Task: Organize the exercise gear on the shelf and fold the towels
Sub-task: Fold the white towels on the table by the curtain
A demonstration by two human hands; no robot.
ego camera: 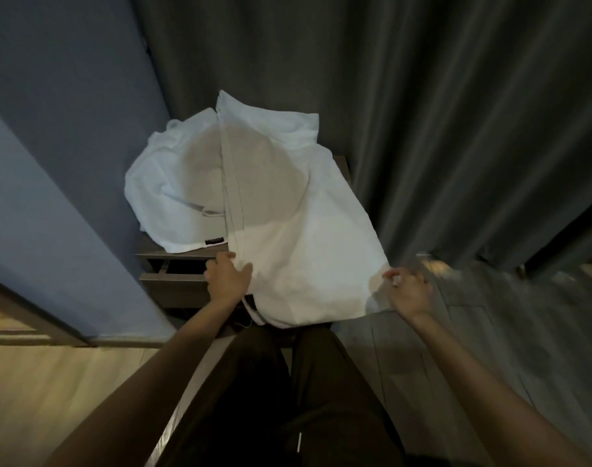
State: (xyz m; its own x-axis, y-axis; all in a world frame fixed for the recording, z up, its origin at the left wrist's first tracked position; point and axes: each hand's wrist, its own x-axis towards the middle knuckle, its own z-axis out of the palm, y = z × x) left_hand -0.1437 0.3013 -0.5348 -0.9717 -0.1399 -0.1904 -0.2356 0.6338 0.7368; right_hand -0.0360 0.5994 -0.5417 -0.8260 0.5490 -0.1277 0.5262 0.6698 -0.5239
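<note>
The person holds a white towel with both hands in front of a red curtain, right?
Not quite. In the head view the curtain is dark grey, not red. The left hand and right hand do hold the white towel.

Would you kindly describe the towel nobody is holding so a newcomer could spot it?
Between the blue wall and grey curtain stands a dark shelf. On its left lies a crumpled white towel; unlike the stretched towel beside it, it shows a small dark label.
</note>
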